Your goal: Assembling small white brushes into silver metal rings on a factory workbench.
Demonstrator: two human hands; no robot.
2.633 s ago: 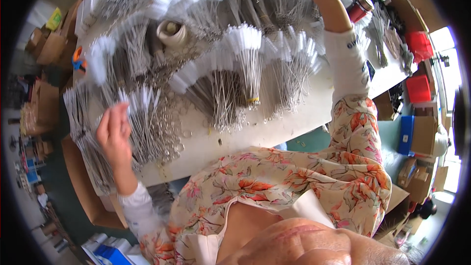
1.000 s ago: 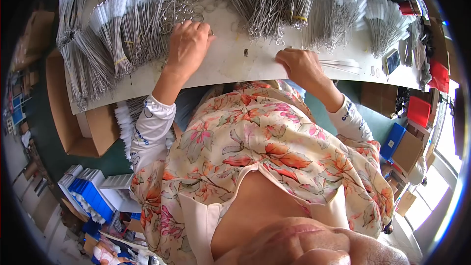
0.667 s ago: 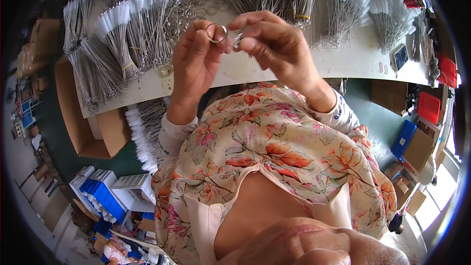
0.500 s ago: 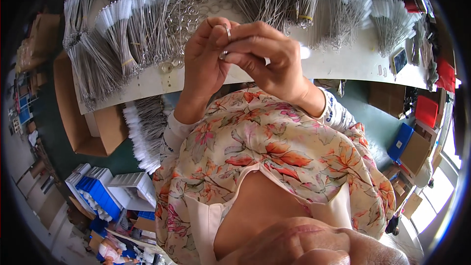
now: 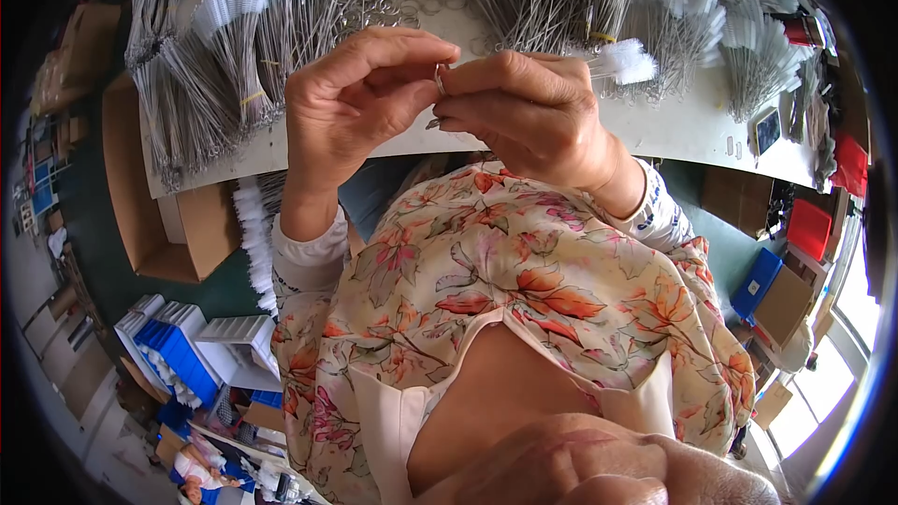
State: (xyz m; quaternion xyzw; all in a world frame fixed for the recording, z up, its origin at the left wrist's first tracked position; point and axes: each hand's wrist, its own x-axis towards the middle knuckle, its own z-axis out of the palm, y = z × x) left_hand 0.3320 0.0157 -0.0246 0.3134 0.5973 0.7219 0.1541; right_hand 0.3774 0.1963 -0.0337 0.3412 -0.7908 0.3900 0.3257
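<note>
Ring point(image 5: 440, 80) up over near counter point(image 5: 655, 126), right hand point(image 5: 538, 105) grip pinched on it, left hand point(image 5: 348, 98) grip parted there, hold unclear, brush point(image 5: 629, 63) poking out right, joining seemingly unfinished, far loose rings point(image 5: 382, 2) and bunched brushes point(image 5: 533, 5) likely remaining.

A pale table point(image 5: 687, 126) stands on green floor point(image 5: 101, 271), bright windows point(image 5: 821, 388) rightward.

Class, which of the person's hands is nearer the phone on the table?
Right. The right hand is left of the phone; the left hand is farther left.
</note>
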